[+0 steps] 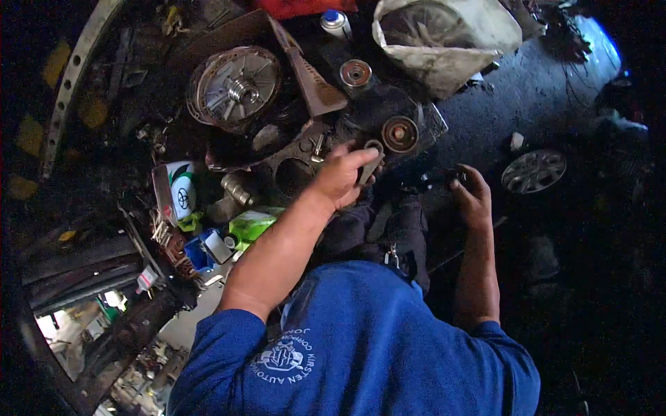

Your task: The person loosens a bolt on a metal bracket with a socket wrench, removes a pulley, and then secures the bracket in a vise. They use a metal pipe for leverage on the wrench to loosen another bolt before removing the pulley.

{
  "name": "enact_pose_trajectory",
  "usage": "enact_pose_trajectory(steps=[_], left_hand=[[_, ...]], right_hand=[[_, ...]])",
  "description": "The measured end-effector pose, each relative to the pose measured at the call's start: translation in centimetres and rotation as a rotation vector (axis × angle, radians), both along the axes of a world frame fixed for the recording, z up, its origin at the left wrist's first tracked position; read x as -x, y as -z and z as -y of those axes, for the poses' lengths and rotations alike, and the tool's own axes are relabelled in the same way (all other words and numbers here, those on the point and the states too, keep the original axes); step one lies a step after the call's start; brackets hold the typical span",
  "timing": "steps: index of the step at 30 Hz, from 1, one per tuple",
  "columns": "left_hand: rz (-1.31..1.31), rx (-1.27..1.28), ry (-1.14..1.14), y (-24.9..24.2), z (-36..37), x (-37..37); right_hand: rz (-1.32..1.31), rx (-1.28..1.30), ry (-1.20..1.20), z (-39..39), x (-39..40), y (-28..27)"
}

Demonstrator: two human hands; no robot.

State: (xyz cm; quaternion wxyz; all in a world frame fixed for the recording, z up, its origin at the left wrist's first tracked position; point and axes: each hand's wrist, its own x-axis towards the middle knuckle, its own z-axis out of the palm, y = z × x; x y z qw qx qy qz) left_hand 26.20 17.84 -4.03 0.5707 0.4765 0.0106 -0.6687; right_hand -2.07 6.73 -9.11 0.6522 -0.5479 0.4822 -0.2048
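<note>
My left hand (343,177) is closed around a grey metal piece (371,166) with a rounded end, the thumb pressed along its top. Just beyond that hand sits a rusty round pulley-like part (400,134). Farther off is a similar smaller round part (356,73). My right hand (473,195) hovers at the right with curled fingers, thumb and fingertips around a small dark thing (454,176) that I cannot make out. Left of my left hand lie a flat metal plate with a large round hole (267,166) and a ribbed metal cylinder (237,188).
A large round metal housing (236,89) stands at the upper left, near a blue-capped spray can (336,25). A white sack (479,41) holds a round part. Toyota-marked container (182,194), green bottle (251,223) and blue box (199,255) crowd the left. A wheel cover (534,172) lies right.
</note>
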Motion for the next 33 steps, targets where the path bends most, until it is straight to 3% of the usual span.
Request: enact_pose_trajectory(steps=[6, 8, 10, 12, 16, 18, 23, 28, 30, 31, 33], left_hand=[[0.052, 0.123, 0.024, 1.1, -0.3, 0.1], [0.050, 0.146, -0.003, 1.3, -0.6, 0.2], [0.045, 0.073, -0.023, 0.7, -0.6, 0.2], [0.009, 0.088, -0.077, 0.4, -0.7, 0.1], [0.063, 0.090, 0.012, 1.0, -1.0, 0.1], [0.114, 0.191, -0.035, 1.1, -0.9, 0.2], [0.051, 0.145, -0.028, 0.4, -1.0, -0.1], [-0.012, 0.105, -0.014, 0.0, -1.0, -0.2], [0.049, 0.104, -0.011, -0.1, -1.0, -0.2], [0.287, 0.192, 0.116, 0.4, -1.7, -0.3], [0.195, 0.143, 0.071, 0.6, -1.4, -0.2]], right_hand=[[-0.072, 0.105, -0.041, 0.3, 0.3, -0.3], [-0.063, 0.010, -0.044, 0.3, 0.0, -1.3], [-0.135, 0.081, -0.073, 0.4, -0.3, -1.9], [-0.116, -0.059, -0.035, 0.5, -0.4, -2.2], [-0.090, -0.063, -0.046, 0.6, 0.4, -1.4], [-0.115, -0.065, -0.060, 0.8, 0.6, -1.3], [-0.110, -0.137, -0.038, 0.7, 0.5, -1.8], [-0.209, -0.033, -0.062, 0.7, -0.1, -2.2], [-0.194, -0.025, -0.069, 0.8, -0.1, -2.0], [-0.175, -0.011, -0.078, 0.8, 0.0, -2.0], [-0.185, -0.002, -0.084, 0.8, 0.1, -1.8]])
